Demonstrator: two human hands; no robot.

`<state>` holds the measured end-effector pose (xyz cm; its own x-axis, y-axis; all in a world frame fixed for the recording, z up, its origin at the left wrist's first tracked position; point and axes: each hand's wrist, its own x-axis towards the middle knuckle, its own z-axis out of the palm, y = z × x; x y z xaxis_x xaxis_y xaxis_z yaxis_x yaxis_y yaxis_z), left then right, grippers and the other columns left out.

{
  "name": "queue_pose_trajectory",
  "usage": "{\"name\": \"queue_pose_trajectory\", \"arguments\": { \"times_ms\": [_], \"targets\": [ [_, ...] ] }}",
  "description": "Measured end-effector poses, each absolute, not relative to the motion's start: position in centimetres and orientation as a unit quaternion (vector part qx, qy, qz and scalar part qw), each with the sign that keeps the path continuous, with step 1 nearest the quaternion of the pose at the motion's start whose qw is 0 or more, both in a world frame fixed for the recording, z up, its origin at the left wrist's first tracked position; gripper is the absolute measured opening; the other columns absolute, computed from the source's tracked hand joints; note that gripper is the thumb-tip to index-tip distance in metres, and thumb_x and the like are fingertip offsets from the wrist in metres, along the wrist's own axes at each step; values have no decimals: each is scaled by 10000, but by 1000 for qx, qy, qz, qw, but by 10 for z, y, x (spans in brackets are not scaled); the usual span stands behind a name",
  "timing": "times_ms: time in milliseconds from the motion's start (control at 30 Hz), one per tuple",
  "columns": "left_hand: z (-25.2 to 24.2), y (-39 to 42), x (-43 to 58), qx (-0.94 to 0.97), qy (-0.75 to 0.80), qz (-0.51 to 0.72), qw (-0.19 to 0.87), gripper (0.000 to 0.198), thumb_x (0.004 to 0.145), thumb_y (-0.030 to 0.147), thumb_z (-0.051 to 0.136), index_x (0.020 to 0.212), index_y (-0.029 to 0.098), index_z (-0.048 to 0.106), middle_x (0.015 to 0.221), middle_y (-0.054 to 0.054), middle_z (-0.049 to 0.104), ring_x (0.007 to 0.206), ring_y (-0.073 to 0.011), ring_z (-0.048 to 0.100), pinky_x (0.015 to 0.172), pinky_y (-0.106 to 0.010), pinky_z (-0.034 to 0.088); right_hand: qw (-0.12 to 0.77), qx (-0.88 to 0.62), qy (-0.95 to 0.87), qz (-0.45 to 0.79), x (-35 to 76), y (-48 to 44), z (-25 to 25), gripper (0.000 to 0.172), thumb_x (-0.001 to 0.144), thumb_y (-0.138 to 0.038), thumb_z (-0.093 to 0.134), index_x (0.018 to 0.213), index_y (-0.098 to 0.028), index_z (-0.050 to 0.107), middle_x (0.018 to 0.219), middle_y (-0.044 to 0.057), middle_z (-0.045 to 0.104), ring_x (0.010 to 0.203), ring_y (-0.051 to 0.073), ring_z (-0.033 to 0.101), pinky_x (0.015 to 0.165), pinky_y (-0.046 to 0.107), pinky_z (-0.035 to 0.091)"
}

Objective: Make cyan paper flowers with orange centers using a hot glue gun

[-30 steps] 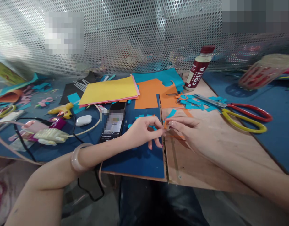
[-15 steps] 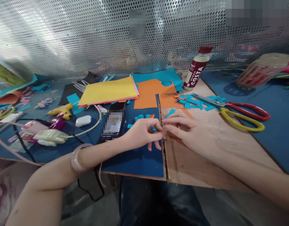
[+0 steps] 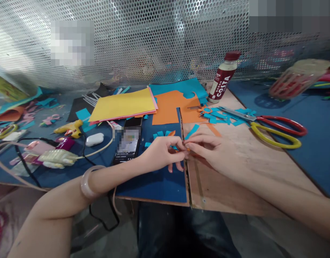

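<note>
My left hand (image 3: 165, 152) and my right hand (image 3: 215, 152) meet over the seam between the blue mat and the bare wood. Their thumbs and forefingers pinch a small piece of orange paper (image 3: 188, 147), mostly covered by the fingertips. Just behind my left hand lie cut blue paper pieces (image 3: 159, 134) and an orange paper tip (image 3: 171, 133), partly hidden. A blue paper strip (image 3: 192, 131) rests beside my right fingers. Open scissors (image 3: 253, 118) with red and yellow handles lie beyond my right hand, across a heap of blue scraps (image 3: 216, 116).
Orange sheets (image 3: 165, 107), a yellow sheet (image 3: 124, 104) and a bottle (image 3: 222, 79) stand or lie at the back. Left are a phone (image 3: 128, 143), an earbud case (image 3: 94, 139), a yellow glue gun (image 3: 70, 128), and a power strip (image 3: 57, 157) with cables. A perforated metal panel (image 3: 122, 46) rises behind.
Both hands stay together at the same spot, with only a slight shift of the right fingertips around the orange paper. The camera view has moved a little.
</note>
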<state>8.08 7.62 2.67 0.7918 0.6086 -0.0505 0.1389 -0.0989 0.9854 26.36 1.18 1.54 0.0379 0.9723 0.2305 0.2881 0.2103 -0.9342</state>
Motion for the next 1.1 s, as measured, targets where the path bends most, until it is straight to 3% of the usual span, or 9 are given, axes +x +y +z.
{"name": "queue_pose_trajectory", "arguments": {
  "times_ms": [433, 633, 867, 1000, 1100],
  "targets": [
    [27, 76, 82, 709, 266, 198, 622, 98, 817, 197, 637, 811, 138, 560, 823, -57, 707, 553, -146, 716, 355, -155, 512, 508, -511, -586, 369, 261, 11, 17, 198, 825, -453, 701, 830, -270, 777, 942, 37, 693, 825, 179, 638, 707, 341, 508],
    [31, 77, 82, 681, 268, 215, 647, 153, 828, 235, 665, 782, 136, 557, 811, -57, 722, 526, -142, 708, 336, -164, 501, 481, -544, -607, 323, 266, 12, 16, 345, 793, -468, 733, 1108, -328, 742, 1048, 38, 673, 747, 161, 583, 642, 336, 480],
    [32, 76, 81, 677, 266, 202, 656, 129, 830, 209, 661, 784, 135, 566, 778, -41, 712, 519, -131, 701, 340, -151, 497, 513, -521, -607, 311, 267, 14, 15, 161, 825, -449, 707, 890, -323, 784, 997, 33, 664, 884, 199, 604, 735, 352, 498],
    [33, 75, 82, 674, 267, 205, 657, 147, 827, 212, 673, 775, 130, 563, 783, -47, 712, 515, -129, 698, 338, -149, 496, 506, -524, -586, 354, 265, 14, 20, 162, 823, -422, 704, 760, -293, 779, 959, 22, 677, 914, 188, 618, 821, 345, 496],
    [32, 77, 82, 665, 269, 207, 665, 157, 830, 220, 677, 772, 130, 561, 781, -48, 717, 509, -128, 695, 335, -151, 496, 494, -525, -559, 410, 266, 13, 21, 209, 810, -459, 699, 919, -308, 792, 1027, 31, 696, 945, 208, 635, 827, 361, 510]
  ]
}}
